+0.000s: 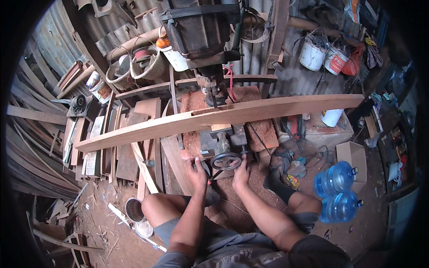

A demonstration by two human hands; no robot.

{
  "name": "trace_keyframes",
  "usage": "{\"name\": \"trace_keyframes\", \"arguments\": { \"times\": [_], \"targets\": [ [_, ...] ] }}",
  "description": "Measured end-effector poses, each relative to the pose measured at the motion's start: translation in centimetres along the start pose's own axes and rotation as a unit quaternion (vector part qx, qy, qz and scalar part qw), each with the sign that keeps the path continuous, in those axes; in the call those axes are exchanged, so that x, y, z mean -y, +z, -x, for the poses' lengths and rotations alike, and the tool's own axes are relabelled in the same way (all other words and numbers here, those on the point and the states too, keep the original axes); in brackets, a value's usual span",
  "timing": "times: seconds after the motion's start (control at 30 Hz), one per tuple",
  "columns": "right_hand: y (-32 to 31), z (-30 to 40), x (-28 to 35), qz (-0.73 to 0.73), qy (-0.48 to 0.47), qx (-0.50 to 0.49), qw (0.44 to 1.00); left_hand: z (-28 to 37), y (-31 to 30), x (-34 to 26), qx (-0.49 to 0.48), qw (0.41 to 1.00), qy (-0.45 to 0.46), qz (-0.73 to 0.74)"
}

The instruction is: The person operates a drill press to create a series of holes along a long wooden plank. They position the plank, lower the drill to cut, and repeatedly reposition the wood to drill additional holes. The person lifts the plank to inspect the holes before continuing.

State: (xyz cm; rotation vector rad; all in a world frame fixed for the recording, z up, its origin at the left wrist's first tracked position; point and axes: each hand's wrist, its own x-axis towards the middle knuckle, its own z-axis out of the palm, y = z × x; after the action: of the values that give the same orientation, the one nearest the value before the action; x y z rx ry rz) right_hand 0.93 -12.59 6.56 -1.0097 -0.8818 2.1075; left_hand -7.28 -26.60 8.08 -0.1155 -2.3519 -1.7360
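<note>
A long wooden board (140,132) lies across the machine in front of me, clamped or resting at the vise. A dark slot (214,110) is cut in its upper edge, right under the tool head (212,87) of a motor-driven drilling or mortising machine (204,30). Below the board sits a metal vise (223,142) with a round handwheel (226,161). My right hand (242,172) grips the wheel's right side. Left of the wheel is my left hand (198,176), thumb up and fingers curled beside a dark lever (214,176); whether it holds anything is hidden.
Wood shavings (263,130) cover the machine's table. Stacked boards (134,147) stand at the left. On the right are two blue water jugs (335,179), a cardboard box (350,157) and tangled cables (315,155). An open can (134,209) is near my left knee.
</note>
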Motion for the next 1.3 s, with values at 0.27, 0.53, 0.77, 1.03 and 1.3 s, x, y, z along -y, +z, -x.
{"name": "trace_keyframes", "arguments": {
  "times": [0.27, 0.53, 0.77, 1.03, 1.3],
  "targets": [
    [-1.5, 5.2, 0.9, 0.069, -0.132, -0.021, 0.989, -8.8, 2.6, -6.5, 0.204, 0.978, 0.022, -0.023],
    [5.2, -9.7, 10.7, 0.355, -0.19, 0.043, 0.914, -9.3, 5.8, -10.8, 0.214, 0.929, 0.144, -0.264],
    [7.9, -1.8, 10.9, 0.351, -0.324, 0.179, 0.86, -11.2, 3.4, -11.7, 0.278, 0.893, 0.123, -0.332],
    [-5.1, 2.6, 4.9, 0.245, -0.216, 0.155, 0.932, -10.3, 5.9, -12.7, 0.289, 0.89, 0.158, -0.315],
    [2.7, -14.5, 8.9, 0.378, -0.111, -0.015, 0.919, -9.5, 10.0, -14.8, 0.446, 0.815, 0.25, -0.273]
  ]
}}
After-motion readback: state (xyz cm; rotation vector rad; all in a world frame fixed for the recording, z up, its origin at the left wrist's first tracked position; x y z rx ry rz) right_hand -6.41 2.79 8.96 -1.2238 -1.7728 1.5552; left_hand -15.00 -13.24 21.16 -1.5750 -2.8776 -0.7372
